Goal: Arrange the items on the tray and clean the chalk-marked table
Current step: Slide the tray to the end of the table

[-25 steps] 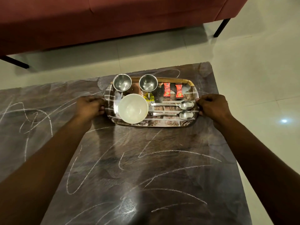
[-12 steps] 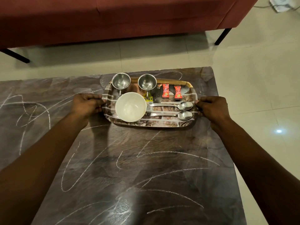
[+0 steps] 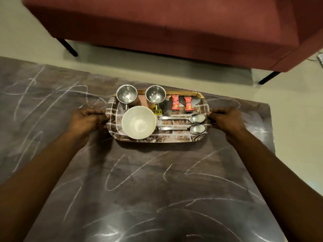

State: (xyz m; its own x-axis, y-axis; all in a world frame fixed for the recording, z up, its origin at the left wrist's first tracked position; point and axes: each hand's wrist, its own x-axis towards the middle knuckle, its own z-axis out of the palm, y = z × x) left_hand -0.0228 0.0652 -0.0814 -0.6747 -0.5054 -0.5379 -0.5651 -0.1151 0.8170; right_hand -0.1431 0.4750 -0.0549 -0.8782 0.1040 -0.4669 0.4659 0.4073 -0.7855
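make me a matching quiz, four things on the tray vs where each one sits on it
Things:
1 white bowl
2 steel cups
3 red sachets
4 spoons

Places on the tray:
A far right
B near right, lying side by side
C near left
D far left and far middle

Pairs: 1-C, 2-D, 3-A, 4-B

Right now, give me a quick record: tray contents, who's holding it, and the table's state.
tray: patterned, held at both short ends
left grip: curled round left edge
right grip: curled round right edge
contents: white bowl, two steel cups, two spoons, two red sachets
table: chalk scribbles unwiped
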